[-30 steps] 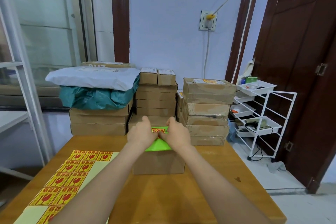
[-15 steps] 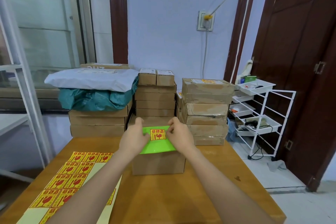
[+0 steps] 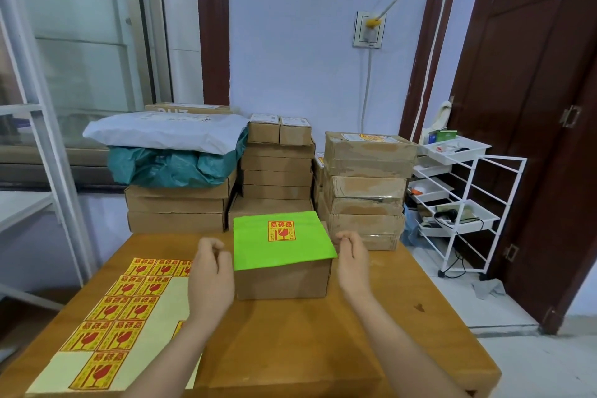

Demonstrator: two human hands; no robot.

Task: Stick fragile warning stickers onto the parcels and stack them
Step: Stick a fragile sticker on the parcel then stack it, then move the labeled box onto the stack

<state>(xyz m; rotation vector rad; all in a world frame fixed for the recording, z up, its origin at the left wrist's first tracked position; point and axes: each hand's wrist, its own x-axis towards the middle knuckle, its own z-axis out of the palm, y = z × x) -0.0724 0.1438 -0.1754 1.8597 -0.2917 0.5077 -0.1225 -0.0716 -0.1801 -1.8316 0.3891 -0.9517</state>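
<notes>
A cardboard parcel point(image 3: 281, 279) with a bright green top stands on the wooden table point(image 3: 307, 339). A yellow and red fragile sticker point(image 3: 281, 231) is stuck flat near the far edge of the green top. My left hand point(image 3: 210, 275) hovers just left of the parcel, fingers loosely curled, holding nothing. On the other side my right hand point(image 3: 352, 260) hangs beside the parcel, also loosely curled and holding nothing. A backing sheet point(image 3: 116, 326) with several fragile stickers lies at the table's left.
Stacks of cardboard parcels point(image 3: 365, 191) stand behind the table, one on the left topped with a white and a teal mailer bag point(image 3: 171, 152). A white wire rack point(image 3: 458, 203) with trays stands at the right beside a dark door.
Both hands pressed on the sticker at the parcel's far edge, then lifted off and drew apart to the parcel's sides. The sticker stays on the green top.
</notes>
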